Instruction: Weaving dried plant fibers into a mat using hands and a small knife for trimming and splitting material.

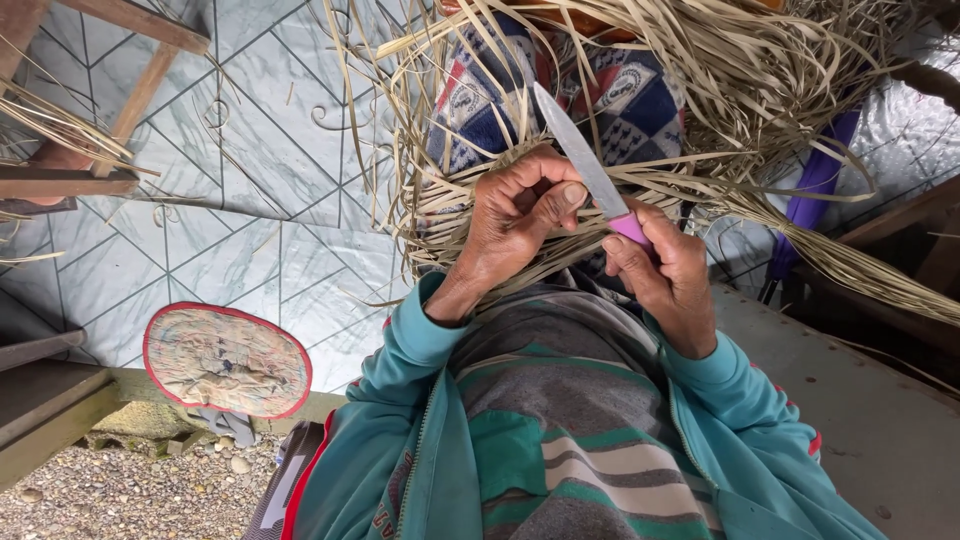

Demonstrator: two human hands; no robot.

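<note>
Pale, straw-coloured strips (640, 190) of dried leaf lie heaped across our lap, spilling over a patterned cloth (620, 100) of blue, white and red that covers our knees. Our right hand (665, 275) is wrapped around the pink handle of a knife (590, 165), whose long grey blade slants up and to the left, away from us, over the bundle. Our left hand (520, 215) is curled just beside it, fingers bent inward and the thumb pressed close against the lower part of the blade; it pinches at the strips there, though we cannot make out exactly which strand it grips, since the fibres cross over one another under the fingers. Both hands sit close together at the middle of the heap, nearly touching. We wear a teal jacket (420, 420) with the zip open over a grey and green striped shirt (570, 420). To our left, on the pale tiled floor (240, 180), lies an oval woven mat (225, 360) with a red border, near a strip of gravel (120, 490). Wooden furniture legs (135, 100) stand farther off at the upper left, with more loose strips draped over them. At the right, a purple object (820, 175) pokes out from under the fibres beside a dark wooden plank.
</note>
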